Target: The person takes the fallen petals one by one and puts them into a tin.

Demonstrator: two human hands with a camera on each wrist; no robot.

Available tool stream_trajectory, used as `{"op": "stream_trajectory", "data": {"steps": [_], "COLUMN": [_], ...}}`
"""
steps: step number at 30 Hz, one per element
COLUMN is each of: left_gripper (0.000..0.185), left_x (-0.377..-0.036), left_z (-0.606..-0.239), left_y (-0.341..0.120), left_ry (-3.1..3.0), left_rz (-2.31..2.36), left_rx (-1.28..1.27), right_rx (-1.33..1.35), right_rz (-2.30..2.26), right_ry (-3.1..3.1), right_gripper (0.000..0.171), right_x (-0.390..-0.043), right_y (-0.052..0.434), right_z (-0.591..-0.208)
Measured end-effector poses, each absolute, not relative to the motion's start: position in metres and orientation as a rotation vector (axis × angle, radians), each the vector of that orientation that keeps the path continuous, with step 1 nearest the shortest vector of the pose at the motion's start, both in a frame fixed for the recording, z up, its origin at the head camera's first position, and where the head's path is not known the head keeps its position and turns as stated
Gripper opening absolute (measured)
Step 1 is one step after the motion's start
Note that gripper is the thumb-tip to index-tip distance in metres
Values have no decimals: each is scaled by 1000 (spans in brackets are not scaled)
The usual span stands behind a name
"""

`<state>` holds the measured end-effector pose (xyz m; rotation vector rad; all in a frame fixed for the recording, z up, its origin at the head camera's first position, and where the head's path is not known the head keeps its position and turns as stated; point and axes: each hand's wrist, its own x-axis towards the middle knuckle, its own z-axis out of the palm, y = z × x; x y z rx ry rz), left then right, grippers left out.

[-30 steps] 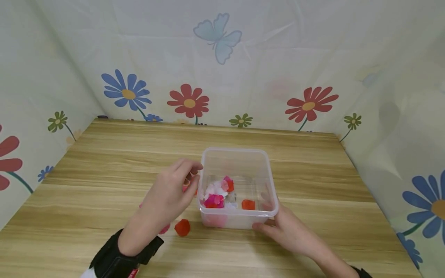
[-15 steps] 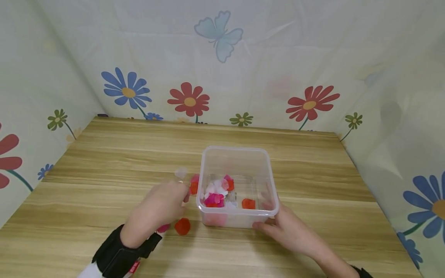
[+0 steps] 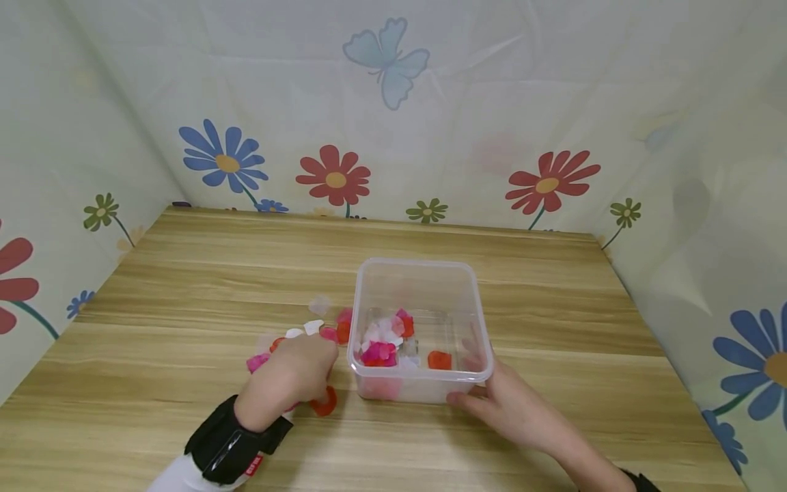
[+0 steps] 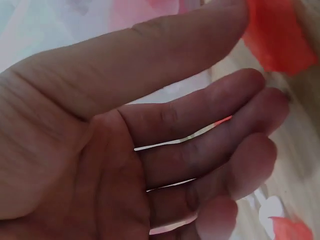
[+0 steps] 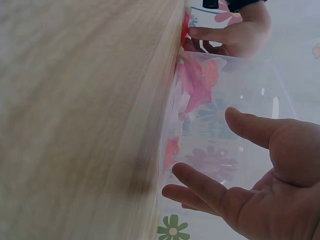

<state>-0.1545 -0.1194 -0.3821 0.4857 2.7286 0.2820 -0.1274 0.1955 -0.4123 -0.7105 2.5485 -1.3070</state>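
Note:
My left hand [image 3: 292, 372] reaches down to the table left of the box. In the left wrist view its thumb tip touches an orange-red petal [image 4: 280, 42], while the loosely bent fingers stand apart from the thumb. That same petal [image 3: 330, 402] shows partly beneath the hand in the head view. A clear plastic box [image 3: 424, 280] without a lid stands upright, with pink, white and red petals [image 3: 379, 354] inside. My right hand [image 3: 516, 413] rests against its near right corner, thumb on the front wall. In the right wrist view those fingers [image 5: 200, 182] are extended along the box.
Loose petals lie on the wooden table [image 3: 522, 294] around my left hand: a magenta one [image 3: 257, 362], a white one [image 3: 313, 326], a red one [image 3: 343, 332] close to the box, and a pale one [image 3: 320, 305] farther back. A flowered curtain [image 3: 443, 130] surrounds the table.
My left hand has moved from the box's left rim down to the table, then nearer me to the orange-red petal. The right hand and box have stayed put.

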Motion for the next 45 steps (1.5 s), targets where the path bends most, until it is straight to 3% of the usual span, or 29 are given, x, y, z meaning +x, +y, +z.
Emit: {"op": "stream_trajectory", "data": {"steps": [22,29,45], "left_gripper": [26,30,19], "left_x": [-164,-171,-178], "left_z": [-391,-385,-362], "left_y": [-122,-131,-143], "left_ry": [2766,2782,2885], "left_rz": [276,458,849], "left_rx": [539,568,629], "right_rx": [-711,-714,-700], "right_rz": [-1315,-1331,-1315], "right_ry": [2544,2533,2540], "right_gripper": [63,61,61], "right_x": [-128,-128,-128], "right_y": [195,195,195], "right_z": [-412,-413,-413]}}
